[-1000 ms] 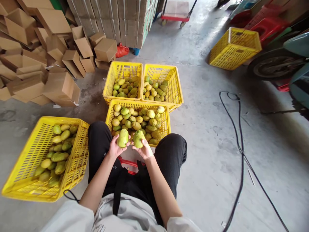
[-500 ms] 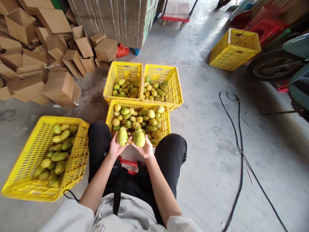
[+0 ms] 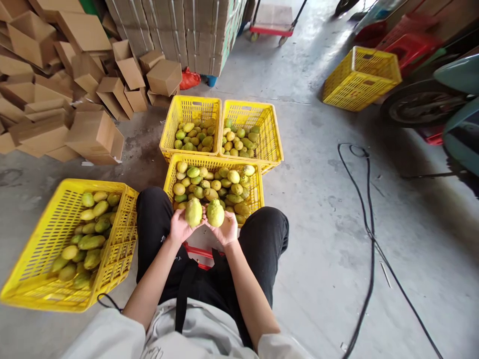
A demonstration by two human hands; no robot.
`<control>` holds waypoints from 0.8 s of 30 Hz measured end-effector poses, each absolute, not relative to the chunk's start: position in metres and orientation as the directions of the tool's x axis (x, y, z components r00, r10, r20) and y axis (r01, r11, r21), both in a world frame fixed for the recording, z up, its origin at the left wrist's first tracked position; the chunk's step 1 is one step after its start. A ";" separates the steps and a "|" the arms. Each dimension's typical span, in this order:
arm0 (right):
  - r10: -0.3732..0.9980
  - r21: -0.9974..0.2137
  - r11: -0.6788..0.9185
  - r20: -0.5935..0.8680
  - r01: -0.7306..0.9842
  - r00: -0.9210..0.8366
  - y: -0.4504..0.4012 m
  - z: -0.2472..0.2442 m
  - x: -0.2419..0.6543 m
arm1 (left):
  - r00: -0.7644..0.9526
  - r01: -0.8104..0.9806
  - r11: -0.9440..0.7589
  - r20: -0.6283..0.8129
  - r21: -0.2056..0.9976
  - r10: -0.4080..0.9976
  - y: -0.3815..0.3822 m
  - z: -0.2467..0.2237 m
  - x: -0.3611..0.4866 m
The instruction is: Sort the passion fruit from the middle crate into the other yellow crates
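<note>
Between my knees, my left hand [image 3: 182, 225] holds a yellow-green fruit [image 3: 193, 212], its fingers partly hidden beneath it. My right hand [image 3: 226, 228] supports a second, knobbly-topped fruit [image 3: 215, 213] right beside the first. Both fruits are held over the near edge of a yellow crate [image 3: 261, 192], which contains several green and yellow fruits. Behind it stand two more yellow crates, the back left one [image 3: 163, 134] and the back right one [image 3: 277, 137], each with fruits inside. At my left is a tilted-looking yellow crate [image 3: 37, 234] holding longer green fruits.
Cardboard boxes [image 3: 92, 133] lie piled at the upper left, near a tall carton stack [image 3: 168, 30]. A flat trolley [image 3: 273, 20] stands farther back. On the right are a yellow crate [image 3: 359, 82], a motorbike wheel [image 3: 415, 102] and a black cable [image 3: 370, 264] on the floor.
The fruit in my left hand has shifted slightly right and turned, coming closer to the other fruit. My right hand has barely moved and still holds its fruit.
</note>
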State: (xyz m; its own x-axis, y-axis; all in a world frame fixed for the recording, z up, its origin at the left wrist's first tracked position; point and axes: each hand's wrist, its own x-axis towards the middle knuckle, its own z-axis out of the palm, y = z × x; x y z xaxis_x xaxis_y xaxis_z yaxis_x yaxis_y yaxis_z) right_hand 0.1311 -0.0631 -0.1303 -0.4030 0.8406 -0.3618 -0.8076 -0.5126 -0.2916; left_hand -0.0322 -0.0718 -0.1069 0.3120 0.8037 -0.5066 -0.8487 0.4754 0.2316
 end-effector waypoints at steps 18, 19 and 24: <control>0.840 -0.296 -0.528 -0.319 -0.796 -0.438 -0.067 -0.136 0.128 | 0.357 -0.810 0.511 -0.450 0.288 0.819 -0.073 -0.110 -0.030; 0.833 -0.275 -0.538 -0.318 -0.797 -0.453 -0.066 -0.135 0.129 | 0.359 -0.819 0.503 -0.437 0.276 0.824 -0.073 -0.109 -0.031; 0.865 -0.260 -0.480 -0.297 -0.838 -0.403 -0.064 -0.132 0.132 | 0.307 -0.864 0.445 -0.456 0.234 0.835 -0.072 -0.105 -0.033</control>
